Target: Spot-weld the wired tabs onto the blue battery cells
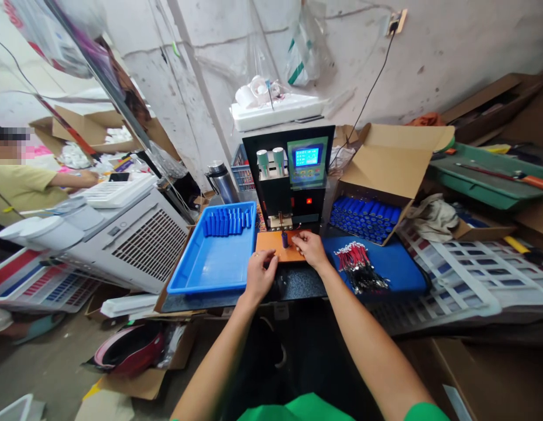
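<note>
A blue cylindrical battery cell (284, 239) stands upright on the orange plate (271, 241), beneath the two thin electrodes of a black spot welder (275, 196). My right hand (312, 248) is just right of the cell, its thumb and fingertips pinched together; what they hold is too small to make out. To the left and nearer to me, my left hand (260, 272) rests at the plate's front edge. Its thumb and bent fingers are apart, with nothing seen between them. Red and black wire leads with white connectors (357, 263) lie bunched to my right.
A blue tray (210, 263) at the left holds rows of blue cells (227, 222). More cells (368, 216) fill an open cardboard box (397, 155). A steel flask (222, 181) stands behind the tray. Farther left, a person (26, 187) sits beyond a grey slatted unit (142, 240).
</note>
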Demonstrator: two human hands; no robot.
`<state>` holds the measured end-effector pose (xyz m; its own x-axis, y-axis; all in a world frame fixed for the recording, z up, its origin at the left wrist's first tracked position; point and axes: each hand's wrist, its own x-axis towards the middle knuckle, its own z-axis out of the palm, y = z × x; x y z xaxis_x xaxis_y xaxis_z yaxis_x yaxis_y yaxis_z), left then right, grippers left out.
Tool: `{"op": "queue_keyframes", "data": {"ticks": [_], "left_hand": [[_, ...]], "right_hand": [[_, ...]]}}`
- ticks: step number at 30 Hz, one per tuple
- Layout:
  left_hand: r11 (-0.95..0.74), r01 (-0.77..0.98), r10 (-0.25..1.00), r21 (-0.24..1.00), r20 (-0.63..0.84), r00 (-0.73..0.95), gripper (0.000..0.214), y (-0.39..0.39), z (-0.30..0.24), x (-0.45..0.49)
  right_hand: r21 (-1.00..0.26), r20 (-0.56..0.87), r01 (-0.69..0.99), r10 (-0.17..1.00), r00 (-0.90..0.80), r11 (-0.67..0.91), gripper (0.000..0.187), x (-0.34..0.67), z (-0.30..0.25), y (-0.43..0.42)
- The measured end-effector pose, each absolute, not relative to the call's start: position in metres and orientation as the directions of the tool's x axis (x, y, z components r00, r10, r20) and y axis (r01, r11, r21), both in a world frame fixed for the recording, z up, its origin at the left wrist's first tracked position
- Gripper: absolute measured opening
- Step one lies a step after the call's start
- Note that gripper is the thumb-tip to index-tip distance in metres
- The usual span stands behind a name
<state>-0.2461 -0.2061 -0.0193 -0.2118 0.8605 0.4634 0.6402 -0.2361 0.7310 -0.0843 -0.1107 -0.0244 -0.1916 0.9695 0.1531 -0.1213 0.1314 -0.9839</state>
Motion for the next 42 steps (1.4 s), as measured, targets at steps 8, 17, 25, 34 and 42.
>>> {"op": "queue_keyframes", "data": {"ticks": [8,17,25,34,42], "left_hand": [[-0.243,0.673,0.879,0.699,0.452,-0.152,0.015,-0.205,-0.013,-0.235],[-0.156,0.318,0.953,0.935,0.228,-0.201,0.023,-0.177,-0.010,-0.217],[-0.276,0.581,0.870,0.766,0.456,-0.188,0.012,-0.186,-0.012,-0.222],[-0.375,0.707,0.893,0.600,0.439,0.101,0.042,-0.169,-0.020,-0.232],[-0.269,0.487,0.941,0.831,0.335,-0.053,0.033,-0.166,-0.019,-0.229]], "right_hand": [[-0.985,0.112,-0.156,0.962,-0.249,0.074,0.032,-0.081,-0.018,-0.115],[-0.968,0.251,-0.114,0.892,-0.377,0.224,0.024,-0.074,-0.012,-0.117],[-0.975,0.165,-0.194,0.942,-0.293,0.111,0.021,-0.075,-0.016,-0.118],[-0.957,0.065,-0.290,0.979,-0.195,0.005,0.025,-0.075,-0.011,-0.119],[-0.957,0.041,-0.291,0.988,-0.147,-0.003,0.029,-0.077,-0.011,-0.117]]}}
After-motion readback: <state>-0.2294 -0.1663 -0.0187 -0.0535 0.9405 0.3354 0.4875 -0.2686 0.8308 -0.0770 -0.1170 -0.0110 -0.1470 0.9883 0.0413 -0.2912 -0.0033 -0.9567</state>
